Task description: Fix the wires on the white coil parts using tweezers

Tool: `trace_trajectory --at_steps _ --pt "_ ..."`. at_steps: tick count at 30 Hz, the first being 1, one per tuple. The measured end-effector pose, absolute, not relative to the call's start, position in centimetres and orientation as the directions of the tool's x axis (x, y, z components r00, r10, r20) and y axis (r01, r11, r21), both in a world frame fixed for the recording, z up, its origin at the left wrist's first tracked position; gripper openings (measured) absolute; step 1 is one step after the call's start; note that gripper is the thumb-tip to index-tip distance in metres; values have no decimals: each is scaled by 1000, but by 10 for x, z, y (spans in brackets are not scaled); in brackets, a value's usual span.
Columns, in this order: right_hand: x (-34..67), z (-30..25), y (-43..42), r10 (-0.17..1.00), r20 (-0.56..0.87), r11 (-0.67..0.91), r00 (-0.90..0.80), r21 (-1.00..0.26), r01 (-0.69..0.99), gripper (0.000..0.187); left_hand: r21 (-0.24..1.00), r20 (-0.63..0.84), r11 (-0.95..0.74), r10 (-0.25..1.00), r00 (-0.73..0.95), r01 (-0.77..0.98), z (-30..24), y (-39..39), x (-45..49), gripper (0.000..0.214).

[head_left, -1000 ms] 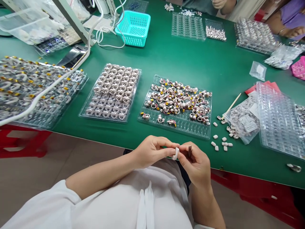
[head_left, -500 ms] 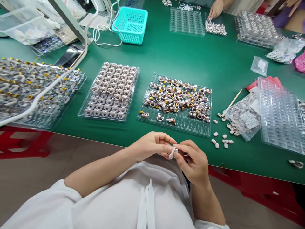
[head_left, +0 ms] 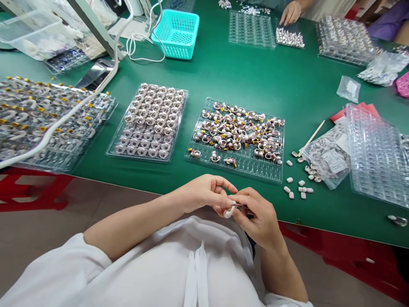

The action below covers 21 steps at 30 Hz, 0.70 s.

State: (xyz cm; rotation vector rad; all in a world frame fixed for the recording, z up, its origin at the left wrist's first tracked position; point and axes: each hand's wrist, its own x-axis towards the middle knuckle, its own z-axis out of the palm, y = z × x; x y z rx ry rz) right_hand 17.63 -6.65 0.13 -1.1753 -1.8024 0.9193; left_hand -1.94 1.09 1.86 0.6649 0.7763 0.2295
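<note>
My left hand (head_left: 212, 196) is closed in a pinch on a small white curved earphone piece (head_left: 229, 212), just beyond the table's near edge. Close against it, my right hand (head_left: 257, 217) is closed with a thin, dark metal tool (head_left: 240, 205) between thumb and fingers; its exact kind is mostly hidden by the fingers. The tool's tip meets the earphone piece. Beyond the hands, a clear tray (head_left: 268, 172) carries a heap of similar earphone pieces with yellow tabs. Small pale caps (head_left: 289, 180) lie loose to the right of that tray.
Another tray (head_left: 137, 157) holds rows of pale shells. At far left are stacked trays (head_left: 47, 128) behind a white cable (head_left: 44, 140). A turquoise basket (head_left: 188, 50), a bag of caps (head_left: 332, 164) and stacked clear trays (head_left: 377, 153) stand around. Across the table is a co-worker's hand (head_left: 290, 13).
The earphone piece has turned and dropped slightly between my fingers. The thin metal tool now shows more plainly at my right fingers. Both hands stay together in nearly the same place.
</note>
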Motion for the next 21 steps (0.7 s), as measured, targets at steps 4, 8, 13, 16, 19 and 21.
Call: trace_trajectory --at_steps 4,8,13,16,19,21 --pt "176 -3 -69 948 214 282 -237 -909 307 26 660 -562 749 444 698 54 21 9 -18 49" --pt "171 -13 -73 979 167 182 -115 -975 130 21 805 -447 593 603 661 3 16 2 -18 56" --pt "158 -31 -80 986 161 166 48 -981 -102 16 984 -18 126 777 629 -128 0 -9 -13 77" --pt "151 -44 -86 976 165 180 145 -979 -94 15 979 119 18 759 640 -203 -7 -15 -8 70" --pt "147 -52 -89 959 191 205 207 -977 -50 22 969 183 -33 757 627 -243 -9 -19 -4 62" --pt "145 -53 -90 951 210 221 225 -975 -22 25 956 250 -97 759 601 -276 -10 -22 -3 61"
